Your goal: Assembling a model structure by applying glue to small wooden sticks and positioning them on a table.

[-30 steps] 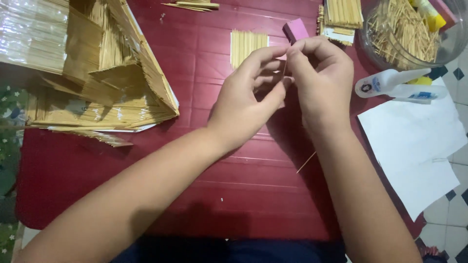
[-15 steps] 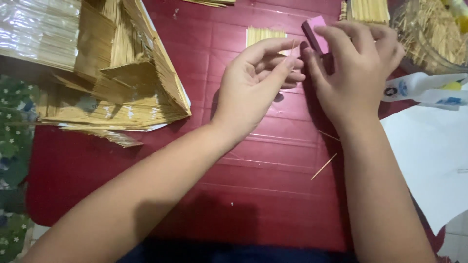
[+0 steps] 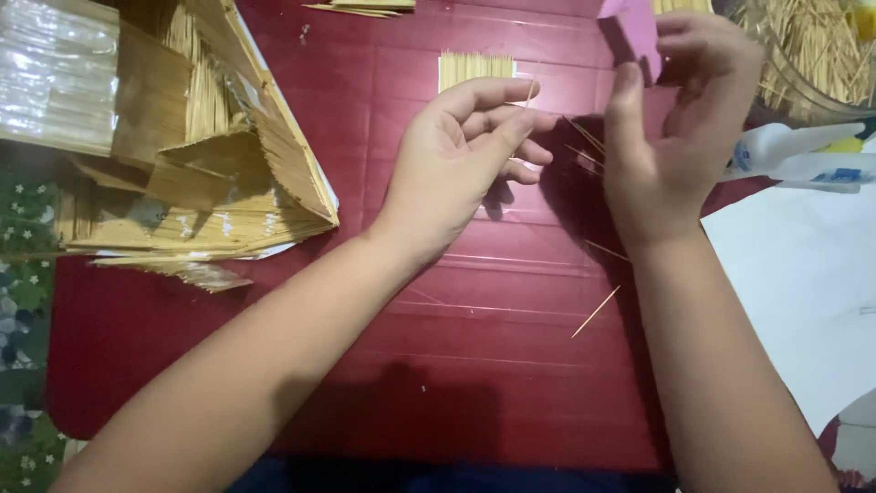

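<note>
A thin toothpick [image 3: 530, 93] stands nearly upright between the fingertips of the left hand [image 3: 461, 155], pinched there above the middle of the table [image 3: 474, 365], just in front of a small flat panel of glued toothpicks [image 3: 474, 68] lying on the surface. To its right, the right hand [image 3: 671, 137] is raised with its fingers curled around a small pink block [image 3: 630, 32], thumb pressed against the block's near side; the two hands are apart, with a shadowed gap between them.

Loose toothpicks lie on the table near the right wrist, one single stick [image 3: 595, 311] resting alone closer to the person. The table is a dark red surface with faint plank-like lines. On its left side sits a model house of toothpicks [image 3: 192, 173], its sloped roof facing the hands. At the far right edge are a clear bowl of toothpicks [image 3: 803, 55], a white glue bottle [image 3: 785, 146] lying on its side, and a white sheet of paper [image 3: 803, 292]. Both forearms reach in from the lower edge, the left slanting up from the lower left.
</note>
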